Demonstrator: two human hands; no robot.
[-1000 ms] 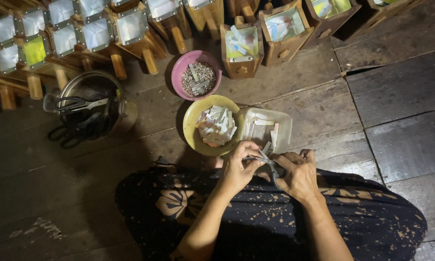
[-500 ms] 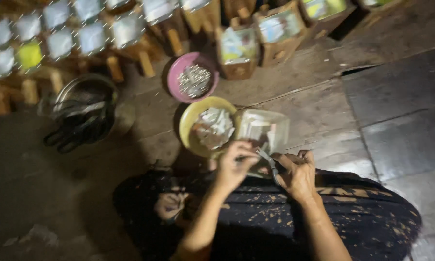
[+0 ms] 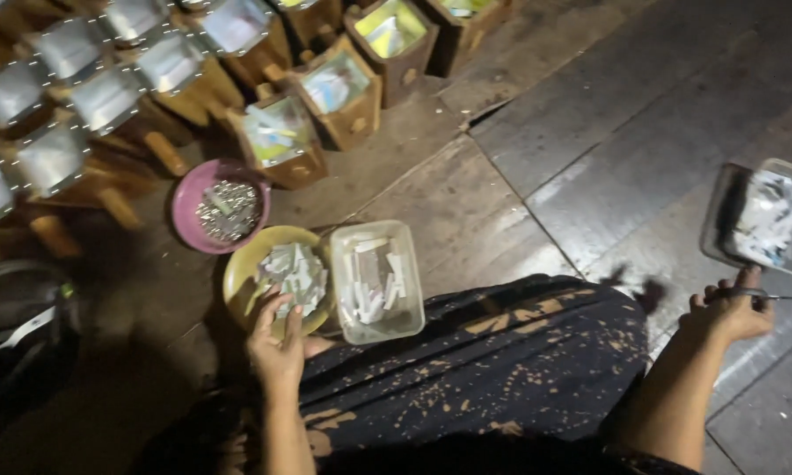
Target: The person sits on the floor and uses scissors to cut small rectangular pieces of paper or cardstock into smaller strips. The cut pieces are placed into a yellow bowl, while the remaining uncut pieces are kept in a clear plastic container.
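Now your left hand [image 3: 277, 347] rests with fingers spread and released on the heap of pale folded paper slips [image 3: 295, 277] in the yellow bowl [image 3: 237, 281], touching them without closing on any. Likely you keep that bowl close to your lap so the slips stay within easy reach. Just beside it, touching its rim, sits a clear rectangular tub [image 3: 378, 280] holding more white strips, laid loosely side by side. Beyond the yellow bowl stands a pink bowl [image 3: 189, 189] filled with small silvery bits, too small to identify.

Your right hand [image 3: 730, 312] reaches out well apart to the right, clenched around a thin dark tool [image 3: 778, 296] that looks like scissors or tweezers, though I cannot tell which. Its thumb sits at the near edge of a second clear tub [image 3: 721, 211] with white scraps inside, set on the wooden floor [image 3: 589, 132].

Your dark patterned skirt [image 3: 484, 369] spreads between the 2 hands. Farther out, along the top, small wooden boxes [image 3: 339, 88] stand in a row, each open at the top with pale, yellow or bluish paper tucked in. To the left of them, rows of pale rectangular packets [image 3: 105, 97] sit on wooden pegs, and a dark rounded thing [image 3: 18, 334] lies at the left edge.
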